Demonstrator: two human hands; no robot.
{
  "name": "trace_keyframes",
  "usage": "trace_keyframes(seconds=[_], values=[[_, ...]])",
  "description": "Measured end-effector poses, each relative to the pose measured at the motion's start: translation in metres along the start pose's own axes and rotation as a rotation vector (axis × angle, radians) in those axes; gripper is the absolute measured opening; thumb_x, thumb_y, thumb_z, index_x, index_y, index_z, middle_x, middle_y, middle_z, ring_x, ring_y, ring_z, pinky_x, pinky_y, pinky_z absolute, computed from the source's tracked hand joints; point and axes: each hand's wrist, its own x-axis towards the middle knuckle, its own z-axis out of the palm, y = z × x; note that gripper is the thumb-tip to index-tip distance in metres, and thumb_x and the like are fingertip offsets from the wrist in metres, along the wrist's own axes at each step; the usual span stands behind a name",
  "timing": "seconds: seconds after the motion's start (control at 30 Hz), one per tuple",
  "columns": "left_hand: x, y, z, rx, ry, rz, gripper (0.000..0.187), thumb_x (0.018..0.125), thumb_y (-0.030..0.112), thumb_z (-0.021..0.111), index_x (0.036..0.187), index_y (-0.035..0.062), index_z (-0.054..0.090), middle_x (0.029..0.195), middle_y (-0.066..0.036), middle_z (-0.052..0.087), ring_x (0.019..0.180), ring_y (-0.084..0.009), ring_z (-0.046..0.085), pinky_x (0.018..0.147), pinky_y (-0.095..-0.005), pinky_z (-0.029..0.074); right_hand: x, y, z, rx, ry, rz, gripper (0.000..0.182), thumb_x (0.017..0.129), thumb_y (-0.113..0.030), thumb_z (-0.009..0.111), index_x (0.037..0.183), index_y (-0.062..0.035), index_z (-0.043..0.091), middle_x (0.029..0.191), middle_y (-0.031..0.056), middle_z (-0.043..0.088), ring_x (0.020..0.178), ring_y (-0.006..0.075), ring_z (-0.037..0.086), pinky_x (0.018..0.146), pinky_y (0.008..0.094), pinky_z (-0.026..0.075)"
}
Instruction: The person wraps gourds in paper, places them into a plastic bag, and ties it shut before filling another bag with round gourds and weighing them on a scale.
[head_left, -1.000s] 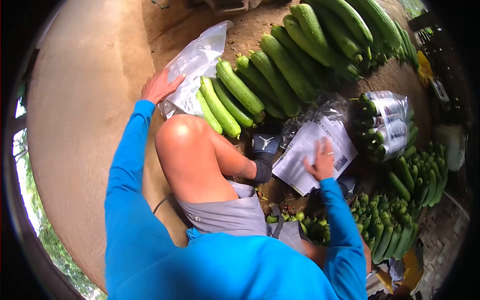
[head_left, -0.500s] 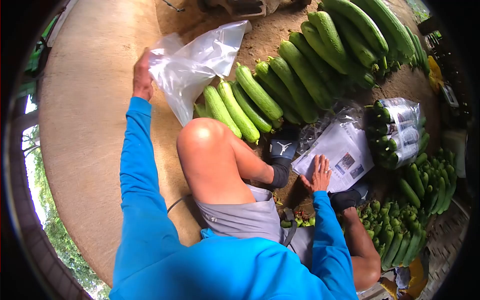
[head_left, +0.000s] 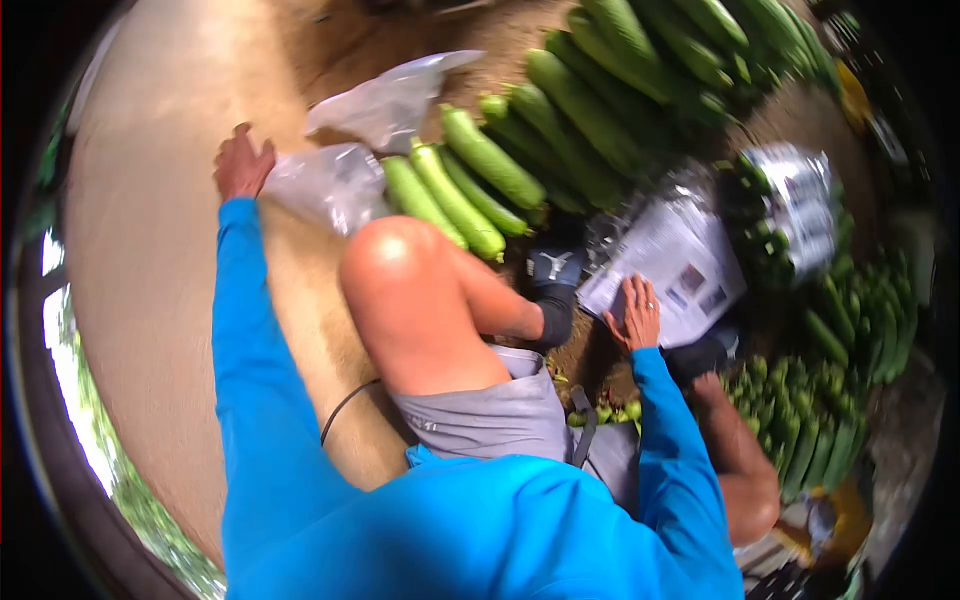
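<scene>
My left hand (head_left: 243, 165) has its fingers spread over the tan floor, at the left edge of a crumpled clear plastic bag (head_left: 335, 185); nothing shows in its grip. Another part of clear plastic (head_left: 395, 100) lies behind, beside the green gourds (head_left: 490, 160). My right hand (head_left: 638, 315), a ring on one finger, rests with fingers apart on printed newspaper sheets (head_left: 670, 265). Crinkled clear plastic (head_left: 620, 220) lies at the far edge of the sheets. The picture is somewhat blurred.
A long row of large gourds (head_left: 580, 100) runs to the top right. Right of the paper is a wrapped bundle of green vegetables (head_left: 795, 215). Smaller green vegetables (head_left: 800, 430) are piled at the lower right. My bent knee (head_left: 400, 260) and shoe (head_left: 555, 268) stand between my hands.
My left hand has moved left and down, away from the raised plastic, and its fingers have spread. The plastic has sunk lower. My right hand stays on the paper; the view has shifted slightly.
</scene>
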Motion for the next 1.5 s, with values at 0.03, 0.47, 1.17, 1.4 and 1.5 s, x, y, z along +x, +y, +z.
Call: trace_keyframes(seconds=[0.03, 0.47, 1.17, 1.4, 1.5], values=[[0.002, 0.026, -0.012, -0.080, 0.025, 0.052, 0.049, 0.085, 0.041, 0.058, 0.121, 0.0078, 0.055, 0.111, -0.023, 0.061, 0.104, -0.0409, 0.057, 0.087, -0.0491, 0.047, 0.000, 0.002, -0.001, 0.001, 0.015, -0.003, 0.085, 0.077, -0.042, 0.071, 0.146, -0.0104, 0.034, 0.152, 0.0116, 0.031, 0.139, 0.0358, 0.029, 0.109, 0.0490, 0.031], [-0.038, 0.241, 0.014, -0.258, -0.402, 0.974, 0.057, 0.082, 0.036, 0.062, 0.133, 0.0122, 0.048, 0.130, -0.014, 0.050, 0.119, -0.0339, 0.047, 0.095, -0.0473, 0.039, -0.021, -0.013, -0.005, -0.082, -0.146, 0.020, 0.107, 0.063, -0.035, 0.082, 0.149, -0.0063, 0.026, 0.154, 0.0134, 0.025, 0.139, 0.0380, 0.027, 0.111, 0.0452, 0.031], [0.037, 0.269, 0.019, -0.756, -0.294, 0.775, 0.033, 0.087, 0.032, 0.059, 0.106, 0.0057, 0.061, 0.095, -0.013, 0.065, 0.080, -0.0274, 0.063, 0.075, -0.0381, 0.051, -0.008, -0.013, -0.077, 0.193, -0.122, -0.007, 0.023, 0.083, -0.019, 0.059, 0.102, -0.0058, 0.057, 0.086, 0.0174, 0.064, 0.078, 0.0373, 0.063, 0.069, 0.0483, 0.050], [-0.006, 0.165, 0.049, -0.764, -0.464, 0.400, 0.032, 0.090, 0.033, 0.058, 0.104, 0.0049, 0.066, 0.091, -0.013, 0.069, 0.081, -0.0250, 0.066, 0.076, -0.0372, 0.052, -0.001, -0.002, -0.061, 0.108, -0.266, -0.153, 0.015, 0.080, -0.018, 0.058, 0.085, -0.0042, 0.054, 0.076, 0.0215, 0.063, 0.067, 0.0420, 0.063, 0.060, 0.0508, 0.050], [-0.038, 0.138, 0.071, -0.740, -0.436, 0.447, 0.034, 0.088, 0.032, 0.057, 0.108, 0.0056, 0.062, 0.101, -0.016, 0.066, 0.092, -0.0308, 0.063, 0.083, -0.0405, 0.050, 0.005, 0.003, -0.069, 0.168, -0.222, -0.262, 0.013, 0.080, -0.016, 0.058, 0.081, -0.0037, 0.055, 0.076, 0.0226, 0.063, 0.066, 0.0431, 0.062, 0.060, 0.0505, 0.050]])
